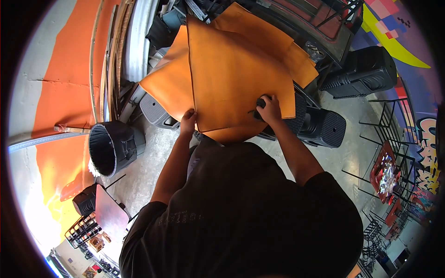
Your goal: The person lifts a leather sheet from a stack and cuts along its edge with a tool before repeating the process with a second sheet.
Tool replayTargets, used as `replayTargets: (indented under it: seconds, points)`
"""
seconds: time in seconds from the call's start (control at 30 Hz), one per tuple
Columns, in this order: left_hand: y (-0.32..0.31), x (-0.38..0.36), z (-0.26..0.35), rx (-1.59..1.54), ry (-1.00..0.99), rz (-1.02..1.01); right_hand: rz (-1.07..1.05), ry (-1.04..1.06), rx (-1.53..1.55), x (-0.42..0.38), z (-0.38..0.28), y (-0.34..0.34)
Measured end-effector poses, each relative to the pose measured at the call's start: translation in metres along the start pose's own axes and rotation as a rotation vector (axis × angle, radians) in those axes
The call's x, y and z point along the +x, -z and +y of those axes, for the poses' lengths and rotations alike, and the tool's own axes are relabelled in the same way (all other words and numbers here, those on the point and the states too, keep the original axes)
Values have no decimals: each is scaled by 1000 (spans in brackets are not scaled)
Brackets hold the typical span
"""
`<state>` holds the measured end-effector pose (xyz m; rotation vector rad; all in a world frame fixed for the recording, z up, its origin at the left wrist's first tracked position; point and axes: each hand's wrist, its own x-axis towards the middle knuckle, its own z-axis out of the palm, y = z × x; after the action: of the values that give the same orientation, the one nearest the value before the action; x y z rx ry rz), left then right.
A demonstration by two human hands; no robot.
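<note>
A large orange sheet (236,78), leather-like with dark edges, lies spread in front of me over other orange sheets (169,78). My left hand (187,121) is closed at the sheet's near left corner, its thumb and fingers pinching the edge. Toward the near right part of the same sheet, my right hand (270,109) presses a dark, crumpled cloth-like wad (260,103) against the surface, fingers curled around it. The wad's exact kind is partly hidden by the hand. Below the sheets' near edge, black textured seats or cases (324,127) show.
A black round bin (109,148) stands at left beside leaning wooden strips (111,60). A black speaker-like box (361,72) stands at right. Farther out are a small table (110,211) and stacked metal-framed furniture (384,171). A dark framework (320,28) lies beyond the sheets.
</note>
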<state>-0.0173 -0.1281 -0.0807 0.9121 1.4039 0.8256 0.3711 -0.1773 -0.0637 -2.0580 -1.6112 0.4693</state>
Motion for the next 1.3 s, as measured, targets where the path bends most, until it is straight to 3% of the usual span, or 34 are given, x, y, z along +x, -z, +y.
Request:
replayTargets:
  seconds: [0.07,0.13,0.3,0.37,0.5,0.63,0.73,0.9,1.17,1.3]
  points:
    - [1,2,0,0,1,-7,11,-51,-19,9,23,16]
    - [2,1,1,0,4,-20,49,-294,-77,16,31,28]
    - [1,0,3,24,11,-18,103,-256,-80,15,5,7]
    - [3,3,-2,23,8,-25,32,-58,17,9,-15,-10]
    - [5,4,-3,11,19,-46,9,128,93,2,-33,-29]
    - [6,6,-7,12,16,-43,6,-89,39,10,-8,0]
    - [6,6,-5,14,13,-36,99,-229,-39,24,54,15]
    - [3,3,-2,0,12,-28,147,-403,-146,29,68,33]
    - [4,4,-3,11,9,-46,-42,-150,-55,-15,26,10]
    - [3,3,0,15,14,-54,26,-267,-42,-17,53,25]
